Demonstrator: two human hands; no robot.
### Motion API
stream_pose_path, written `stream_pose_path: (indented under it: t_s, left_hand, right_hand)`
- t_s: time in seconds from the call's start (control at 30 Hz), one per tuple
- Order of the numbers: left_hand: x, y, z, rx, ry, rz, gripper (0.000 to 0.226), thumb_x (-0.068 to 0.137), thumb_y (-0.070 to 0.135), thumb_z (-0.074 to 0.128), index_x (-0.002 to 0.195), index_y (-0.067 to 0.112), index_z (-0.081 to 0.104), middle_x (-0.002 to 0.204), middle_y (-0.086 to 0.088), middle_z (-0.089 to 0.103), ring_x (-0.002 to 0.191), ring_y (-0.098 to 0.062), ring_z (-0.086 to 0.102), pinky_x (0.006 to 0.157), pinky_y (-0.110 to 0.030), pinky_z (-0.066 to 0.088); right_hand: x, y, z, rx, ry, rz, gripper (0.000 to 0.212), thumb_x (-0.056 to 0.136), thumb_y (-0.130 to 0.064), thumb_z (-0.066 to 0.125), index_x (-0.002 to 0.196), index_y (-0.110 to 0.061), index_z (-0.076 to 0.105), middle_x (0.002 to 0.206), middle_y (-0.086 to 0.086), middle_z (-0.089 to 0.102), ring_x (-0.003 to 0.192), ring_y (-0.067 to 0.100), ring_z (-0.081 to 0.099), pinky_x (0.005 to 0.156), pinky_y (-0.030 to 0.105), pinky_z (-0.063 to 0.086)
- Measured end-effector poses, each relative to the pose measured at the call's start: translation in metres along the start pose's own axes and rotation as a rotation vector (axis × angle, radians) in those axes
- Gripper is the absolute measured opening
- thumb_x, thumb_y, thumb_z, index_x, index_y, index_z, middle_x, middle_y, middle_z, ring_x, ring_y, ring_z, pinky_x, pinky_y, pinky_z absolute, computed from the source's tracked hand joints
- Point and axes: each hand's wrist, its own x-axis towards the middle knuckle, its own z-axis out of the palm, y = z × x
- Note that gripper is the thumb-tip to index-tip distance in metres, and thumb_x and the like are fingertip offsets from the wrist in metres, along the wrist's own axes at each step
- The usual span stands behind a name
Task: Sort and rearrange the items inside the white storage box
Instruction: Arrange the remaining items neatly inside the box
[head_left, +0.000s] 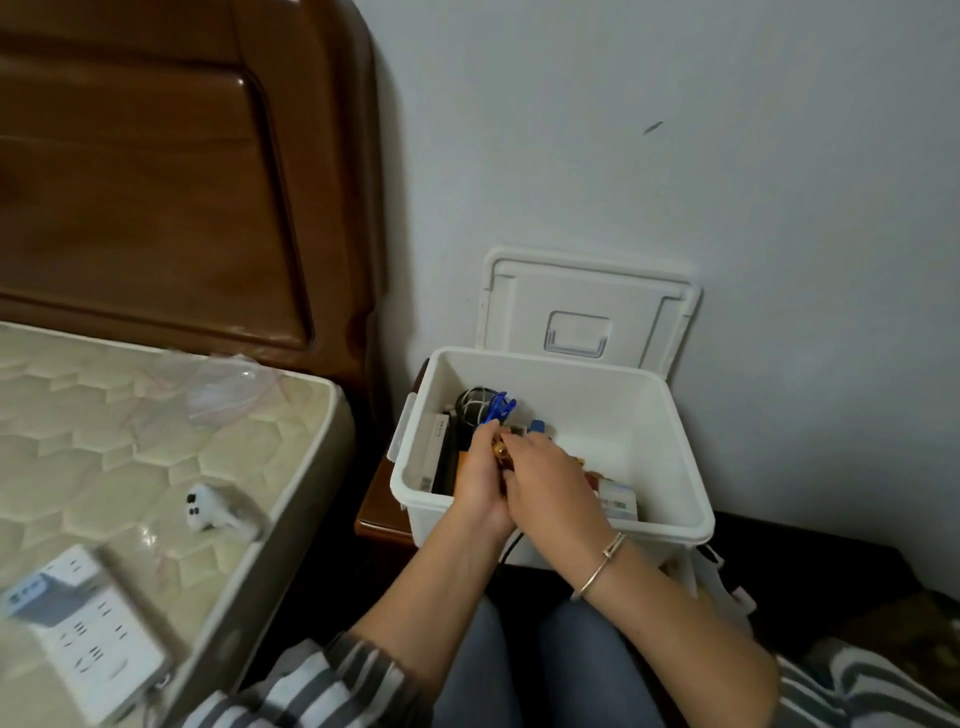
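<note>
The white storage box (670, 431) stands open on a wooden worktop (376, 501), its lid (587, 306) upright against the wall. Inside the box, flat packets (431, 447) stand on edge at 9 o'clock. A coiled black cable (470, 400) and a blue clip (500, 408) lie at 11 o'clock, and small cartons (618, 499) at 4 o'clock. Near the middle the left hand (480, 486) and right hand (553, 480) meet, the fingers of both curled onto a small golden-brown object (500, 450) clamped between them.
</note>
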Motion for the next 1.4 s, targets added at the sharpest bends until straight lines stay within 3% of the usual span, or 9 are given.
stream_pose_path:
  t_s: [0.17, 0.33, 0.5, 0.83, 0.97, 1.03, 1.13, 1.27, 1.4]
  left_hand:
    - [0.001, 0.017, -0.015, -0.066, 0.073, 0.0, 0.036, 0.089, 0.021, 0.055, 0.055, 0.011, 0.061, 0.053, -0.002, 0.058, 0.047, -0.014, 0.058, 0.05, -0.02, 0.052]
    - [0.018, 0.032, -0.03, -0.22, 0.135, -0.032, 0.013, 0.086, 0.014, 0.064, 0.078, 0.005, 0.06, 0.069, -0.008, 0.062, 0.061, -0.014, 0.058, 0.046, -0.02, 0.053]
    - [0.039, 0.042, -0.049, -0.148, 0.101, -0.093, 0.009, 0.088, 0.014, 0.062, 0.093, 0.008, 0.058, 0.077, -0.009, 0.064, 0.055, -0.011, 0.061, 0.036, -0.016, 0.042]
    - [0.088, 0.051, -0.052, -0.046, 0.101, -0.095, 0.023, 0.073, 0.013, 0.069, 0.093, 0.007, 0.058, 0.071, -0.005, 0.06, 0.053, -0.01, 0.058, 0.035, -0.016, 0.038]
    - [0.099, 0.048, -0.059, -0.036, 0.132, -0.119, 0.021, 0.079, 0.015, 0.067, 0.097, 0.008, 0.058, 0.072, -0.005, 0.061, 0.052, -0.01, 0.057, 0.035, -0.016, 0.038]
    - [0.101, 0.049, -0.06, -0.034, 0.12, -0.121, 0.017, 0.08, 0.015, 0.066, 0.094, 0.009, 0.059, 0.072, -0.005, 0.061, 0.053, -0.01, 0.057, 0.035, -0.016, 0.038]
    - [0.102, 0.049, -0.063, -0.034, 0.116, -0.118, 0.008, 0.088, 0.016, 0.061, 0.09, 0.01, 0.058, 0.073, -0.004, 0.059, 0.053, -0.009, 0.056, 0.034, -0.016, 0.037]
    - [0.102, 0.048, -0.066, -0.061, 0.15, -0.115, 0.008, 0.089, 0.017, 0.06, 0.089, 0.009, 0.06, 0.074, -0.004, 0.057, 0.056, -0.008, 0.054, 0.035, -0.015, 0.037]
    - [0.102, 0.049, -0.068, -0.085, 0.192, -0.079, 0.009, 0.091, 0.017, 0.058, 0.096, 0.009, 0.057, 0.073, -0.003, 0.057, 0.054, -0.007, 0.054, 0.036, -0.014, 0.036]
  right_hand:
    - [-0.013, 0.025, -0.001, 0.331, 0.286, -0.437, 0.046, 0.095, -0.011, 0.046, 0.14, -0.015, 0.042, 0.141, 0.002, 0.046, 0.128, 0.015, 0.044, 0.106, 0.028, 0.037]
    - [-0.004, 0.077, -0.004, 0.577, 0.479, -0.327, 0.028, 0.088, -0.009, 0.06, 0.112, -0.021, 0.067, 0.101, -0.01, 0.067, 0.086, -0.002, 0.061, 0.08, 0.016, 0.051]
    - [0.026, 0.131, 0.002, 0.6, 0.216, -0.081, 0.016, 0.086, -0.02, 0.066, 0.102, -0.019, 0.07, 0.095, -0.007, 0.07, 0.081, -0.008, 0.058, 0.069, 0.001, 0.043]
    - [0.098, 0.145, 0.02, 0.479, -0.464, -0.146, 0.03, 0.084, -0.048, 0.061, 0.108, -0.031, 0.066, 0.098, -0.023, 0.065, 0.094, -0.004, 0.058, 0.09, 0.021, 0.046]
    - [0.121, 0.147, 0.02, 0.293, -0.621, -0.193, 0.032, 0.093, -0.028, 0.054, 0.124, -0.022, 0.059, 0.122, -0.004, 0.059, 0.102, 0.01, 0.058, 0.079, 0.019, 0.05]
    - [0.125, 0.152, 0.022, 0.285, -0.699, -0.204, 0.041, 0.091, -0.012, 0.054, 0.13, -0.023, 0.054, 0.127, -0.004, 0.056, 0.097, -0.001, 0.058, 0.076, 0.019, 0.052]
    - [0.121, 0.157, 0.028, 0.232, -0.736, -0.29, 0.054, 0.085, -0.001, 0.055, 0.135, -0.021, 0.048, 0.133, -0.006, 0.053, 0.105, -0.004, 0.053, 0.084, 0.005, 0.043]
    - [0.113, 0.149, 0.044, 0.234, -0.561, -0.423, 0.033, 0.088, -0.011, 0.058, 0.122, -0.014, 0.059, 0.12, 0.002, 0.062, 0.109, 0.014, 0.057, 0.095, 0.025, 0.045]
    - [0.115, 0.142, 0.058, 0.193, -0.453, -0.435, 0.032, 0.088, -0.029, 0.061, 0.118, -0.02, 0.062, 0.114, -0.002, 0.065, 0.102, 0.013, 0.059, 0.089, 0.026, 0.046]
